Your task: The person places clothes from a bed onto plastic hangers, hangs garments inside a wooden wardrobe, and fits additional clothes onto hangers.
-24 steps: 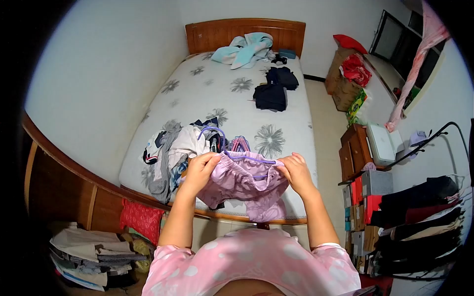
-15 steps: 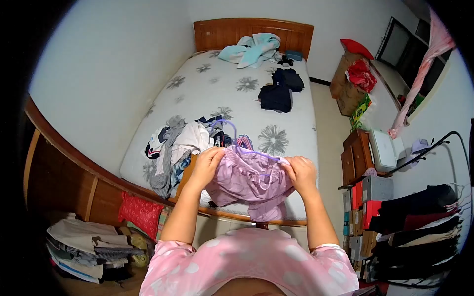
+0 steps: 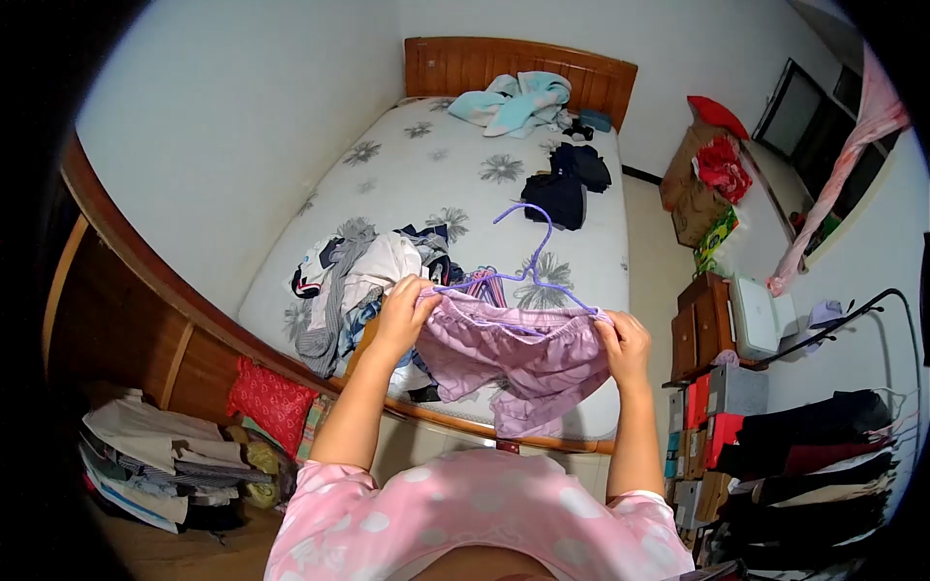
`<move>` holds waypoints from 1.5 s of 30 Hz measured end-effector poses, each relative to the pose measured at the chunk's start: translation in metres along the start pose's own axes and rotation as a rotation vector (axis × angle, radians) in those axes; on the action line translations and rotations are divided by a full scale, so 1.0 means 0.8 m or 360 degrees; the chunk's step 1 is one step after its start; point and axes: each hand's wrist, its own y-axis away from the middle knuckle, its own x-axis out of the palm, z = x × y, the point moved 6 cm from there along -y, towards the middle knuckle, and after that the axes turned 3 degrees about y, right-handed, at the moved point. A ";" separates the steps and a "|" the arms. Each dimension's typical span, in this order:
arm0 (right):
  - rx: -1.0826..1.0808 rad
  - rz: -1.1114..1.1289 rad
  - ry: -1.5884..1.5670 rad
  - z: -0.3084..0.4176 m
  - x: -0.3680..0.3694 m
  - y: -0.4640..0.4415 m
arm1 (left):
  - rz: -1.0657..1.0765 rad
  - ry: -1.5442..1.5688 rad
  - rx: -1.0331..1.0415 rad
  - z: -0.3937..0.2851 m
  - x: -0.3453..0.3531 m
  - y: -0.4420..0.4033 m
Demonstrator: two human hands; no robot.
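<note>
Pink-purple shorts (image 3: 523, 358) are stretched by the waistband between my two hands, above the near edge of the bed. A purple hanger (image 3: 535, 263) has its shoulders inside the waistband and its hook standing up. My left hand (image 3: 407, 315) is closed on the waistband's left corner. My right hand (image 3: 623, 341) pinches the right corner, at the hanger's end. Behind the shorts lie several pink and purple hangers (image 3: 482, 287). A heap of mixed clothes (image 3: 373, 271) lies on the bed to the left of them.
Dark folded clothes (image 3: 555, 200) and a light blue blanket (image 3: 513, 104) lie farther up the bed (image 3: 407, 179). On the right are a rack of hanging clothes (image 3: 823, 465), stacked boxes (image 3: 702, 416) and a wooden cabinet (image 3: 702, 324). Piled clothes (image 3: 165, 455) sit at lower left.
The hanger's hook has risen upright and its shoulders now spread across the waistband. The shorts are pulled wider, and my right hand has moved right. The camera view has shifted.
</note>
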 end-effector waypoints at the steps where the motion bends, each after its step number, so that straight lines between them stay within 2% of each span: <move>1: 0.0044 0.0053 -0.0015 -0.005 0.000 0.000 | -0.0051 0.0012 -0.0030 0.002 -0.004 0.000; 4: -0.0157 0.0057 0.0181 0.000 -0.008 0.001 | -0.0134 0.0024 -0.0098 0.009 -0.015 0.000; 8: 0.0116 0.0215 -0.0073 0.003 0.000 0.004 | -0.0123 0.0060 -0.0027 0.006 -0.008 0.003; 11: 0.0164 0.0256 0.0066 -0.019 0.018 0.018 | -0.0098 0.0161 -0.0059 0.008 -0.002 0.008; 14: 0.0117 0.0014 0.0089 -0.023 0.013 0.030 | -0.0032 0.0409 -0.0182 0.038 0.017 0.021; 17: 0.0061 -0.0133 0.0241 -0.021 -0.013 0.042 | 0.0100 0.1001 -0.0479 0.063 0.063 0.046; 18: 0.0100 -0.0132 0.0278 -0.022 -0.021 0.046 | 0.0255 0.1037 -0.0565 0.070 0.080 0.057; 21: 0.0184 -0.0152 0.0469 -0.035 -0.051 0.068 | 0.0397 0.1132 -0.0828 0.118 0.161 0.116; 23: 0.0379 -0.0224 0.0357 -0.053 -0.074 0.089 | 0.0901 0.1125 -0.1078 0.127 0.212 0.161; 25: 0.0614 -0.0296 0.0358 -0.060 -0.101 0.109 | 0.0906 0.0512 -0.0716 0.153 0.280 0.212; 27: 0.0694 -0.0354 0.0434 -0.071 -0.128 0.130 | 0.0818 0.1256 -0.1067 0.186 0.364 0.278; 28: 0.0695 -0.0373 0.0459 -0.075 -0.139 0.140 | 0.0714 0.1473 -0.1463 0.166 0.368 0.287; 31: 0.0807 -0.0437 0.0465 -0.082 -0.157 0.170 | 0.0543 0.1790 -0.2222 0.117 0.362 0.277; 32: 0.0864 -0.0459 0.0446 -0.085 -0.158 0.178 | 0.0539 0.1940 -0.2145 0.095 0.352 0.257; 35: 0.0947 -0.0499 0.0452 -0.110 -0.167 0.198 | 0.0974 0.2552 -0.1930 0.022 0.367 0.224; 39: 0.1024 -0.0482 0.0508 -0.132 -0.172 0.189 | 0.1292 0.2713 -0.1945 -0.066 0.373 0.205; 42: 0.1039 -0.0384 0.0628 -0.178 -0.159 0.184 | 0.1410 0.2653 -0.2153 -0.068 0.400 0.212; 44: 0.1083 -0.0295 0.0652 -0.211 -0.131 0.182 | 0.1403 0.2948 -0.2122 -0.039 0.424 0.229; 45: 0.0998 -0.0261 0.0676 -0.240 -0.123 0.184 | 0.1391 0.3122 -0.2094 -0.025 0.450 0.245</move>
